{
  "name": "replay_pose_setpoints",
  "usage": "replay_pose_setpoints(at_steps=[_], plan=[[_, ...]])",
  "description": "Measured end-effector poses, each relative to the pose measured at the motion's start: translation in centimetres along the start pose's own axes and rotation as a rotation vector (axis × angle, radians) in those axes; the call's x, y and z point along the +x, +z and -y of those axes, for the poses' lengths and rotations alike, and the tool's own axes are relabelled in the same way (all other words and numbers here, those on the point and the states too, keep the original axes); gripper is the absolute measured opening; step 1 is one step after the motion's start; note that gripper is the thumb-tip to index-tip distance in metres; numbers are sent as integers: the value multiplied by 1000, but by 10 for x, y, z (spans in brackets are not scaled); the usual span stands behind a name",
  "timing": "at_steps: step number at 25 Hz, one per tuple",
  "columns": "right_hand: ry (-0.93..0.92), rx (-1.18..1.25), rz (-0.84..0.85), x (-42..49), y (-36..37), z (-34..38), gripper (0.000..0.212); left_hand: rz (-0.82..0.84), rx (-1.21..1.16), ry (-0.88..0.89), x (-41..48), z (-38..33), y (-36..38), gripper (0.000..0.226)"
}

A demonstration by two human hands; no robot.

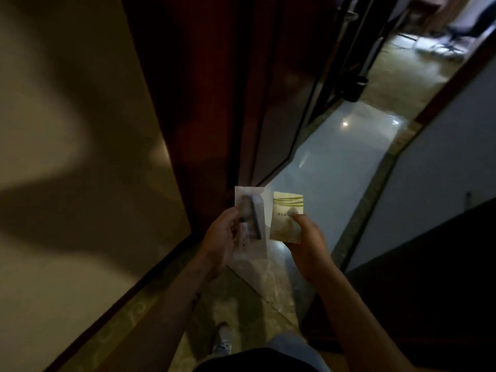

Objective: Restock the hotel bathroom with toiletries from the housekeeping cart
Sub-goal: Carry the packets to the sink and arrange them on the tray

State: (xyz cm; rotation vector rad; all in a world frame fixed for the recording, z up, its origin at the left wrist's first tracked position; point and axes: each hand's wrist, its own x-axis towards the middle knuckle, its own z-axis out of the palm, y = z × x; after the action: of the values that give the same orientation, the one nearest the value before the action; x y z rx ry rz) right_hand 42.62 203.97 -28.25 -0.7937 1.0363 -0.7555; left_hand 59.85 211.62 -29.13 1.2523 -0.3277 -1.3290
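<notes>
The left hand [221, 237] holds a clear packet [251, 210] upright in front of the body, its grip closed round the packet's left edge with the fingers curled in. Inside is a dark, slim stick and a small pale tube. In the dim, smeared light this looks like a toothbrush kit, though that is not certain.

The right hand [308, 245] holds a cream packet [285, 213] with green wavy stripes across its top. Its grip is a pinch, with the thumb pressed flat on the front face and the fingers tucked behind. The two packets stand just beside each other at the same height, both held in the air over the floor.

On the left, a dark wooden door [214, 89] runs away from the camera, and its lower edge meets the floor just behind the clear packet. Further left is a beige wall [67, 130] crossed by broad shadows.

Ahead, a glossy pale floor [335, 162] forms an open lane. On the right it is bordered by a patterned strip and a grey wall [442, 157] with a dark skirting. A dark mass fills the lower right corner. At the bottom, a shoe [222, 342] stands on patterned flooring.
</notes>
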Motion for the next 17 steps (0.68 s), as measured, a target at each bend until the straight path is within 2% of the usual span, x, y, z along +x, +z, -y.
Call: replay_pose_setpoints(at_steps=[3, 6, 11, 13, 17], plan=[[-64, 36, -80, 27, -14, 21, 21, 140, 129, -28, 46, -13, 26, 22], [-115, 25, -147, 58, -33, 47, 21, 203, 342, 0, 97, -18, 56, 17], [-168, 0, -253, 134, -83, 85, 23, 337, 421, -33, 192, -26, 133, 58], [-184, -22, -281, 173, -100, 102, 24, 345, 473, -24, 229, -33, 162, 66], [-219, -39, -352, 265, -140, 156, 26, 312, 518, 35, 311, -57, 236, 49]])
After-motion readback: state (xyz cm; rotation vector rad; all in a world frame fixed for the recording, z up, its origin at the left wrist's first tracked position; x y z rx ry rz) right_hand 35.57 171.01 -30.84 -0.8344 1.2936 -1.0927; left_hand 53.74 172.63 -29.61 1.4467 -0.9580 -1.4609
